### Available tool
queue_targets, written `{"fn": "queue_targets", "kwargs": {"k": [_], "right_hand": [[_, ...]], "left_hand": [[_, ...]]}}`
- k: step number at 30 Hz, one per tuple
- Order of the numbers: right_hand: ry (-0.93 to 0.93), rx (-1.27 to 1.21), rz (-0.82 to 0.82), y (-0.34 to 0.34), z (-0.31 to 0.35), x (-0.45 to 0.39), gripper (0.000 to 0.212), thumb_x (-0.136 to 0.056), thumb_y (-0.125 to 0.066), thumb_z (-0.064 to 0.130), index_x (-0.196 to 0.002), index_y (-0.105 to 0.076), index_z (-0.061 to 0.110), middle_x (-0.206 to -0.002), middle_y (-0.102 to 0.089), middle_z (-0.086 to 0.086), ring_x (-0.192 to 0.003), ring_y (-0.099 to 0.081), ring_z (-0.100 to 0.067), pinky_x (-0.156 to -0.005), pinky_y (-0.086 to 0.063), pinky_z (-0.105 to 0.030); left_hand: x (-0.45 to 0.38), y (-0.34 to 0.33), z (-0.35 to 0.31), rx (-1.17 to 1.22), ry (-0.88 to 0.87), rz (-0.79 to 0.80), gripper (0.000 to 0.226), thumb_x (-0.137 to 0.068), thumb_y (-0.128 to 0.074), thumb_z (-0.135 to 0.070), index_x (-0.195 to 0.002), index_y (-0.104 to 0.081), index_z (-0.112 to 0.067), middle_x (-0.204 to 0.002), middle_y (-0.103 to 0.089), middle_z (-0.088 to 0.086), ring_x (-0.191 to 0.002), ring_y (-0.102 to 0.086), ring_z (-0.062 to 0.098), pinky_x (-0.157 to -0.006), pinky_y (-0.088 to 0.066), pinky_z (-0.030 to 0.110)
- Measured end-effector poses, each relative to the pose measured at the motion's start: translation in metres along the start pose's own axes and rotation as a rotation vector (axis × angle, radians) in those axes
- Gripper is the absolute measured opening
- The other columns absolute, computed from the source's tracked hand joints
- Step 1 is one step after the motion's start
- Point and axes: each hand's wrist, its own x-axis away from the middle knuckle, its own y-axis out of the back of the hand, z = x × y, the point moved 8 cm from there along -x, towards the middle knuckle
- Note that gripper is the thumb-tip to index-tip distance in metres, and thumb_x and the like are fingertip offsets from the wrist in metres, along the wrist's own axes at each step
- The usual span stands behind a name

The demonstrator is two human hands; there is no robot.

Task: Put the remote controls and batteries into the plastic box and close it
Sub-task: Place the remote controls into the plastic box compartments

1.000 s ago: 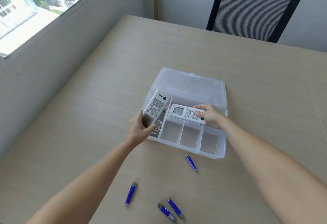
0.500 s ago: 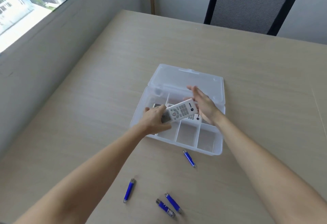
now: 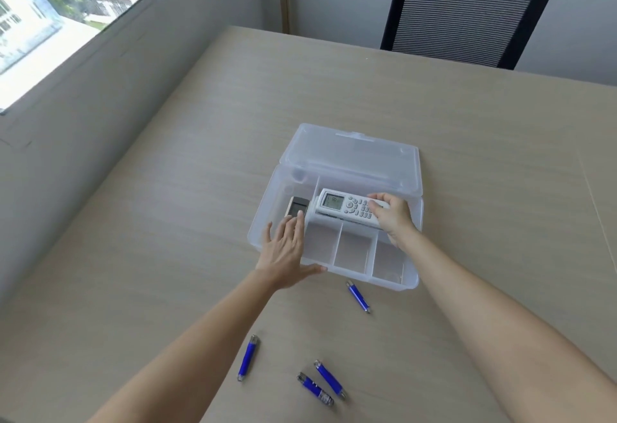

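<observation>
Remotes stage: your right hand (image 3: 392, 217) fingers pinch white remote (image 3: 347, 208) in box (image 3: 334, 252); left hand (image 3: 287, 249) spread flat over dark remote (image 3: 297, 206). Next, your batteries (image 3: 359, 296) near wrists, lid open.

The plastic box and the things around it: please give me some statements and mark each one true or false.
1. The plastic box has its lid open. True.
2. Four blue batteries lie on the table, outside the box; one is at. True.
3. The three small front compartments hold batteries. False: they look empty.
4. The right hand touches the white remote control. True.
5. The left hand grips a battery. False: it is open, over the grey remote control.
</observation>
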Motion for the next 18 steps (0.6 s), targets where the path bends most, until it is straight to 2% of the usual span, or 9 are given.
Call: {"fn": "queue_targets", "kwargs": {"k": [2,4,7,9,10,12,14,16,18], "right_hand": [[0.066,0.234,-0.015,-0.009,0.007,0.000,0.022,-0.092,-0.056,0.014,-0.109,-0.069,0.015,-0.112,-0.066,-0.010,-0.100,-0.060,-0.024,-0.088,-0.046,-0.028],[0.065,0.455,-0.058,-0.012,0.007,-0.002,0.031,-0.094,-0.052,0.022,-0.121,-0.066,0.025,-0.128,-0.054,-0.014,-0.119,-0.048,-0.034,-0.104,-0.040,-0.036],[0.025,0.676,0.027,-0.015,0.002,0.003,0.043,-0.096,-0.046,0.034,-0.139,-0.048,0.036,-0.140,-0.037,-0.015,-0.126,-0.035,-0.040,-0.110,-0.028,-0.043],[0.022,0.760,0.102,-0.017,0.001,0.011,0.053,-0.097,-0.041,0.041,-0.148,-0.031,0.034,-0.147,-0.031,-0.016,-0.131,-0.030,-0.041,-0.111,-0.025,-0.046],[0.072,0.790,0.085,-0.016,0.005,0.019,0.057,-0.096,-0.041,0.042,-0.150,-0.027,0.030,-0.149,-0.030,-0.016,-0.133,-0.029,-0.041,-0.111,-0.026,-0.047],[0.318,0.726,-0.036,-0.012,0.023,0.045,0.052,-0.096,-0.047,0.033,-0.145,-0.037,0.016,-0.139,-0.044,-0.017,-0.126,-0.040,-0.037,-0.107,-0.034,-0.046],[0.641,0.551,-0.117,-0.009,0.038,0.092,0.028,-0.094,-0.052,0.016,-0.119,-0.061,0.007,-0.108,-0.062,-0.013,-0.099,-0.057,-0.026,-0.090,-0.047,-0.035],[0.846,0.526,-0.032,-0.020,0.025,0.141,0.012,-0.091,-0.056,0.008,-0.096,-0.066,0.007,-0.084,-0.065,-0.007,-0.072,-0.057,-0.015,-0.071,-0.050,-0.029],[0.824,0.628,0.136,-0.043,-0.014,0.170,0.009,-0.089,-0.059,0.006,-0.092,-0.067,0.005,-0.085,-0.065,-0.009,-0.074,-0.061,-0.019,-0.072,-0.053,-0.035]], "left_hand": [[-0.003,-0.001,-0.001,-0.002,-0.006,-0.012,0.128,-0.062,-0.022,-0.092,-0.148,0.019,-0.006,-0.162,-0.004,0.007,-0.150,0.002,0.024,-0.117,0.002,0.057],[-0.003,-0.002,0.000,-0.016,-0.010,-0.011,0.128,-0.061,-0.020,-0.092,-0.144,0.024,-0.006,-0.163,0.000,0.007,-0.150,0.008,0.024,-0.116,0.005,0.058],[-0.005,-0.003,0.000,-0.022,0.005,0.030,0.129,-0.061,-0.022,-0.092,-0.145,0.023,-0.005,-0.163,0.005,0.009,-0.149,0.013,0.026,-0.115,0.005,0.061],[-0.004,-0.002,0.000,-0.017,0.022,0.076,0.131,-0.062,-0.030,-0.091,-0.148,0.019,-0.005,-0.162,0.008,0.009,-0.149,0.015,0.026,-0.116,0.005,0.062],[-0.002,0.000,-0.001,0.008,0.030,0.084,0.131,-0.063,-0.038,-0.089,-0.148,0.018,-0.006,-0.162,0.009,0.009,-0.148,0.016,0.027,-0.116,0.006,0.062],[0.003,0.011,-0.003,0.100,0.023,0.040,0.132,-0.064,-0.057,-0.078,-0.150,0.016,-0.010,-0.161,0.008,0.009,-0.148,0.015,0.029,-0.115,0.008,0.060],[0.021,0.024,-0.006,0.124,-0.040,-0.062,0.126,-0.064,-0.071,-0.065,-0.152,0.004,-0.016,-0.158,-0.005,0.013,-0.148,-0.001,0.033,-0.117,-0.004,0.058],[0.054,0.031,-0.010,0.063,-0.141,-0.192,0.101,-0.067,-0.074,-0.052,-0.147,-0.023,-0.018,-0.147,-0.029,0.013,-0.136,-0.031,0.034,-0.110,-0.029,0.048],[0.092,0.022,-0.004,0.060,-0.168,-0.271,0.067,-0.071,-0.073,-0.040,-0.127,-0.044,-0.017,-0.128,-0.048,0.008,-0.115,-0.051,0.031,-0.092,-0.043,0.039]]}}
